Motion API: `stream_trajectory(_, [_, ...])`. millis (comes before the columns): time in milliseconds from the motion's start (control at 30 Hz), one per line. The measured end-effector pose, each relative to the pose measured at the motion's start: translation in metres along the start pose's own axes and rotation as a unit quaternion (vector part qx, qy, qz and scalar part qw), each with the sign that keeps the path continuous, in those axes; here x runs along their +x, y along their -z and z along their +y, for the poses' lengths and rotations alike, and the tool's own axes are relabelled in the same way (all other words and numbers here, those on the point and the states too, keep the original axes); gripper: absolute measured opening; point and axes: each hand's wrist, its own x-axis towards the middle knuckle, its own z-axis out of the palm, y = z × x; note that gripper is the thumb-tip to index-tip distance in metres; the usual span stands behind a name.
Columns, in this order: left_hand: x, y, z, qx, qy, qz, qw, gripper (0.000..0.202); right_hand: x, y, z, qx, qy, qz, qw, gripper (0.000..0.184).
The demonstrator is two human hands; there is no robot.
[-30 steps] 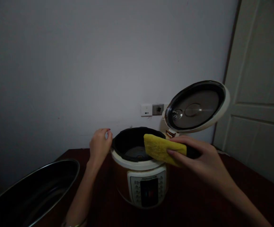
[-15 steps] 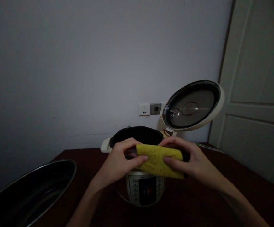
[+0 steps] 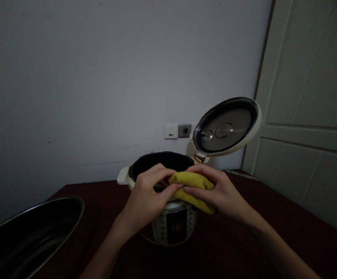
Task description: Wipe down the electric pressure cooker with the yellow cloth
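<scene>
Cooker (image 3: 174, 228): one, round, pale; standing upright on the dark red table (image 3: 223, 252), its buttons facing the person, seemingly for easy reach.

Lid (image 3: 226, 128): one, metal-lined; leaning open at the cooker's rear right, its hinge presumably bearing the weight and leaving the mouth uncovered.

Yellow cloth (image 3: 194, 178): one, soft, bent over; being held at the cooker's front rim, right of its middle. Whether it is touching the rim, I cannot tell.

Left hand (image 3: 148, 193): at the cooker's front left; thumb and forefinger are pinching the cloth's left end with hardly a gap, the other fingers hiding from view.

Right hand (image 3: 225, 192): at the cooker's front right; thumb and fingers are closing round the cloth's right part. The opposed grips are probably holding its bend.

Dark pan (image 3: 54, 217): one, large; sitting left of the cooker, well apart, running out of view.

Wall plates (image 3: 171, 131): two, side by side; showing behind the cooker.
</scene>
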Motion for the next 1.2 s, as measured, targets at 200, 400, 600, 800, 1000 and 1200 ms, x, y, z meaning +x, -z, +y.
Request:
stream_trajectory(200, [-0.004, 0.004, 0.003, -0.029, -0.091, -0.047, 0.994, 0.017, -0.007, 0.008, -0.004, 0.228, -0.077, -0.169, 0.956, 0.040])
stream_trajectory(400, [-0.006, 0.010, 0.006, -0.040, -0.180, -0.060, 0.981, 0.020, -0.014, -0.017, 0.004, 0.417, -0.197, -0.197, 0.865, 0.039])
stream_trajectory(600, [-0.008, 0.016, 0.010, -0.033, -0.188, -0.106, 0.976, 0.028, -0.017, -0.012, 0.010, 0.369, -0.219, -0.269, 0.862, 0.059])
stream_trajectory(800, [-0.001, 0.036, -0.014, 0.029, -0.057, -0.033, 0.997, 0.024, 0.005, 0.052, -0.003, -0.040, -0.072, -0.220, 0.972, 0.039])
stream_trajectory(1000, [0.014, 0.057, -0.091, 0.129, 0.112, 0.147, 0.974, 0.027, 0.030, 0.087, 0.001, -0.333, 0.050, -0.193, 0.921, 0.024])
stream_trajectory(1200, [0.016, 0.050, -0.140, 0.164, 0.259, 0.112, 0.945, 0.040, 0.046, 0.075, 0.009, -0.552, 0.143, -0.216, 0.793, 0.030])
